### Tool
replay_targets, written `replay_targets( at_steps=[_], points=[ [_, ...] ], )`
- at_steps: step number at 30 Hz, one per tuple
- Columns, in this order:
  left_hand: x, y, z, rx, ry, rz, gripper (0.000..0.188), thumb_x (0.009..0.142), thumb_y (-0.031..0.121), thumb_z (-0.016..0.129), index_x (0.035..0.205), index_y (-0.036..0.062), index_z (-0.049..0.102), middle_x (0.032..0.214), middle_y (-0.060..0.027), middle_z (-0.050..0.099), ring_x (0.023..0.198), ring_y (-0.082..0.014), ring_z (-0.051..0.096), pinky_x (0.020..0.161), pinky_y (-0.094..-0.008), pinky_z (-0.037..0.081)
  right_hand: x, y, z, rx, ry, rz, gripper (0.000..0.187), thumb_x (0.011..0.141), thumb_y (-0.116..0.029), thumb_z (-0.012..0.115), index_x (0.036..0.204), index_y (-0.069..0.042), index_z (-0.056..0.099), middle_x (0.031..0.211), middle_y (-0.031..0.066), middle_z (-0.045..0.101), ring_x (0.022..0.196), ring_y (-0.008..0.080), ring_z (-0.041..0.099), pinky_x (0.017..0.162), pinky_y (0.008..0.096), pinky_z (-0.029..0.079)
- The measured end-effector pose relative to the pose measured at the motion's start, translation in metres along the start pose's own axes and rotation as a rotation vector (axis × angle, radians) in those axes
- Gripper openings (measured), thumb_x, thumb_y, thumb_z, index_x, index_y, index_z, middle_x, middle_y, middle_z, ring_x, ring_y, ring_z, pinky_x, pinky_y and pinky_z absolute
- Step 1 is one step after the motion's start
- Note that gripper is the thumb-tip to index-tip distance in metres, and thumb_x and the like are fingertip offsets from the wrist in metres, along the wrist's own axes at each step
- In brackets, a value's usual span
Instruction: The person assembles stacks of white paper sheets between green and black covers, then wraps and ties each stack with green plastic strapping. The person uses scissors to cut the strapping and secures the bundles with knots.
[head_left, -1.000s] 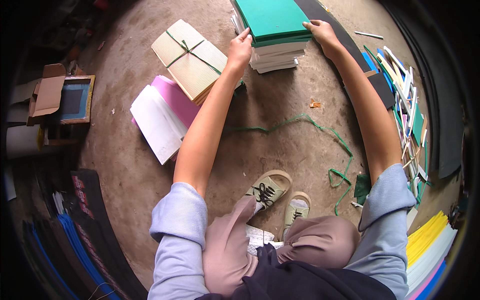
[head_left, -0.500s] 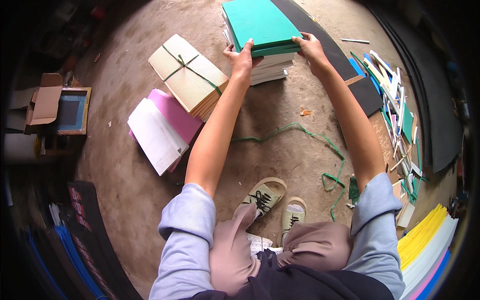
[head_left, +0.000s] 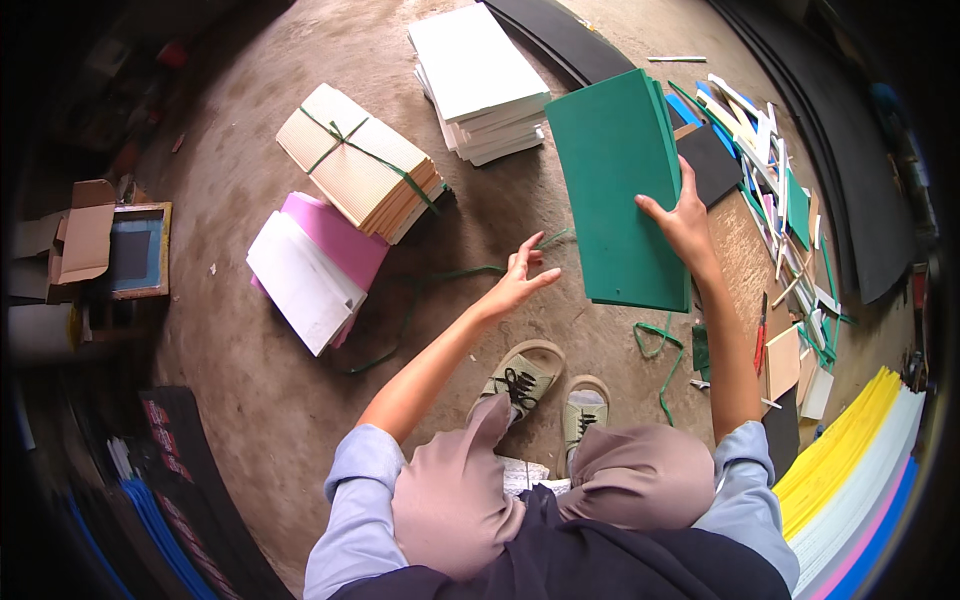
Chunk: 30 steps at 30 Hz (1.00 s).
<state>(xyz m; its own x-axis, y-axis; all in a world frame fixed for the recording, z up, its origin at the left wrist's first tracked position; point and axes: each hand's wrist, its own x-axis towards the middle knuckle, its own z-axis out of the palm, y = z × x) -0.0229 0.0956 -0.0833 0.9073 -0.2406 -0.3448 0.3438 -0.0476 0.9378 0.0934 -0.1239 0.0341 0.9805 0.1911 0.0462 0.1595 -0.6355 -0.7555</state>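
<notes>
My right hand (head_left: pixel 683 222) grips a small stack of green sheets (head_left: pixel 615 200) by its right edge, thumb across the top face. The sheets are held up and tilted over the floor. To their left my left hand (head_left: pixel 517 280) hangs with its fingers apart, holding nothing. A green strap (head_left: pixel 460 271) lies along the floor behind and below that hand, and its loop (head_left: pixel 657 345) shows under the sheets. Farther off stands a pile of white sheets (head_left: pixel 480 75). Left of it is a bundle of cream ribbed sheets (head_left: pixel 355 150), tied with green strap.
White sheets (head_left: pixel 298 270) and pink sheets (head_left: pixel 340 235) lie by the tied bundle. At right, offcut strips (head_left: pixel 770 170) are heaped beside a red-handled tool (head_left: pixel 761 335). Yellow sheets (head_left: pixel 835 450) stand near right. An open carton (head_left: pixel 85 235) sits far left. Black sheeting (head_left: pixel 565 40) lies behind.
The green sheets have come off the white pile, toward me and to the right, now in my right hand alone. My left hand has let go and moved nearer.
</notes>
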Motion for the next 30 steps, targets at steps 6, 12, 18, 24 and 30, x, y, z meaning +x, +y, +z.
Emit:
replay_targets(
  at_steps=[6,12,18,24,30],
  points=[
    [0.013,-0.026,-0.002,0.08,0.119,-0.004,0.077,0.078,0.049,0.058,0.136,0.0146,0.019,0.128,-0.02,0.024,0.124,-0.0305,0.026,0.101,-0.0413,0.026,-0.064,0.07,0.052,-0.679,-0.054,0.021,0.083,0.066,-0.017,0.07,0.132,-0.007,0.022,0.105,0.0159,0.048,0.094,0.0328,0.053,0.075,0.0418,0.047],
    [0.024,-0.031,0.006,0.24,0.153,0.047,0.076,0.077,0.047,0.06,0.133,0.007,0.027,0.124,-0.0186,0.028,0.122,-0.0296,0.028,0.102,-0.0402,0.025,-0.07,0.107,0.067,-0.699,0.018,-0.03,0.081,0.062,-0.022,0.073,0.127,-0.003,0.028,0.103,0.0141,0.047,0.092,0.0302,0.051,0.074,0.0412,0.047],
    [0.052,0.034,-0.002,0.177,0.431,0.409,0.084,0.072,0.04,0.069,0.136,0.0124,0.021,0.128,-0.0179,0.027,0.123,-0.028,0.027,0.104,-0.0413,0.018,-0.063,0.073,0.026,-0.123,0.081,-0.029,0.08,0.064,-0.019,0.075,0.127,-0.005,0.027,0.111,0.0159,0.05,0.103,0.029,0.052,0.084,0.0373,0.045],
    [0.061,0.094,-0.002,-0.019,-0.014,0.437,0.08,0.059,0.024,0.081,0.123,0.0044,0.036,0.119,-0.0114,0.045,0.109,-0.0206,0.045,0.092,-0.0349,0.038,-0.052,0.043,0.005,0.583,0.054,-0.195,0.076,0.064,-0.009,0.076,0.124,-0.006,0.029,0.109,0.0102,0.053,0.099,0.0196,0.054,0.082,0.0311,0.046],
    [0.05,0.061,0.015,0.112,-0.055,0.425,0.056,0.063,0.006,0.076,0.111,0.0036,0.046,0.103,-0.0055,0.054,0.098,-0.0174,0.051,0.085,-0.0307,0.043,-0.06,0.074,0.017,0.426,-0.023,-0.2,0.067,0.062,-0.004,0.076,0.118,-0.005,0.04,0.106,0.0089,0.056,0.098,0.0205,0.053,0.082,0.0344,0.045]
  ],
)
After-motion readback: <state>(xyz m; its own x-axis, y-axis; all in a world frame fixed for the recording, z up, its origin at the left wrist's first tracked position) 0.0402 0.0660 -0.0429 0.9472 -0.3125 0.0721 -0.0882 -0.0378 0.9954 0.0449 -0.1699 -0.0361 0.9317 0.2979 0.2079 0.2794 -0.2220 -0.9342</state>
